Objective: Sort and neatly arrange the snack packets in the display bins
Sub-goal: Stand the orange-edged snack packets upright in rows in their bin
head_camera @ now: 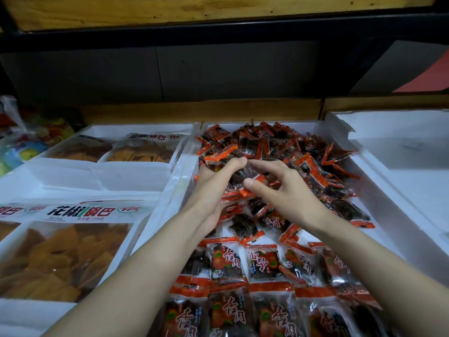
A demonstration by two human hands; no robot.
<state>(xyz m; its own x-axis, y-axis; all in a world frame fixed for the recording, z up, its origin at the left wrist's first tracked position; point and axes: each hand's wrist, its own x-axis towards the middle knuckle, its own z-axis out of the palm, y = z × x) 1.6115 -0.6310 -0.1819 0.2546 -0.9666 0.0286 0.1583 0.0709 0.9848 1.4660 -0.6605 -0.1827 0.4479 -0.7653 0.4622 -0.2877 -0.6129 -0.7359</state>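
- The middle bin point(180, 176), of white foam, holds the snack packets point(303, 164): small clear wrappers with red-orange ends and dark contents
- At the far end of this bin the packets lie in a loose heap, tilted every way; at the near end they lie in neat rows point(243, 266), flat, overlapping and printed side up, side by side across the bin
- Both hands reach in over the rows and meet above the near edge of the heap
- The left hand point(213, 181) is turned on its side, palm toward the right; its fingers curl over a small bundle point(239, 177) of packets and grip it
- The right hand point(286, 190) comes in from the right; its thumb and forefinger are bent toward each other and pinch the same bundle from the near side; the other fingers are loosely curled behind; how many packets the bundle has I cannot tell
- The left bin point(60, 176), just beside the middle one, holds large crisp bags point(73, 254) with orange slices behind clear windows; two lie at the front and two at the back
- The right bin point(401, 190) is also white foam; its near corner wall looks torn
- Some blurred, brightly coloured packs point(29, 142) sit at the far left; a wooden shelf point(194, 10) on a dark frame runs overhead
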